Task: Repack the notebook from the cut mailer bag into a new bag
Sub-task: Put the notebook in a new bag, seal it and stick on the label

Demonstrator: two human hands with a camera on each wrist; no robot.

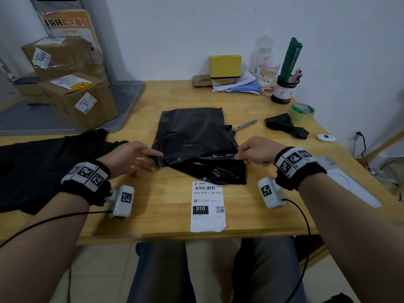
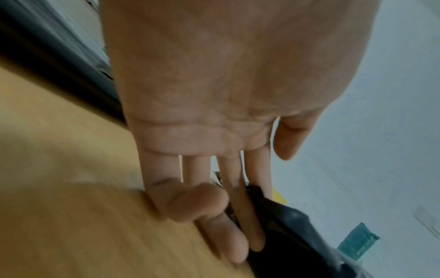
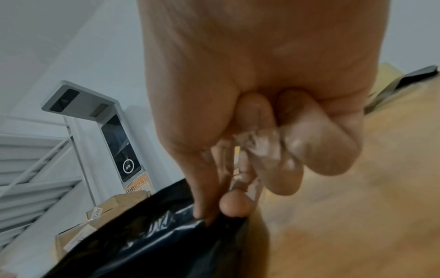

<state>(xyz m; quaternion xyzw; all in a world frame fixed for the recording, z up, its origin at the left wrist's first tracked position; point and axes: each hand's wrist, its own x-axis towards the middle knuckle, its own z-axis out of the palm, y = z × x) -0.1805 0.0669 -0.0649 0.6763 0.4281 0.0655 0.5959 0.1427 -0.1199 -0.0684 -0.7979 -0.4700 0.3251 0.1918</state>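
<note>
A black mailer bag (image 1: 192, 132) lies flat in the middle of the wooden table (image 1: 153, 97), its near end folded over into a crinkled flap. My left hand (image 1: 153, 159) lies with straight fingers against the flap's left corner, seen close as left hand (image 2: 238, 216) beside the black bag (image 2: 285, 235). My right hand (image 1: 237, 154) pinches the flap's right edge between thumb and forefinger; the right wrist view shows that pinch, right hand (image 3: 214, 212), on the black plastic (image 3: 154, 244). A crumpled black bag piece (image 1: 286, 125) lies at the right. No notebook shows.
A white shipping label (image 1: 208, 207) lies near the front edge. Scissors (image 1: 244, 125) and a green tape roll (image 1: 302, 114) sit right of the bag. Black sheets (image 1: 43, 162) cover the left side. Cardboard boxes (image 1: 80, 99) stand back left, and a pen holder (image 1: 284, 88) back right.
</note>
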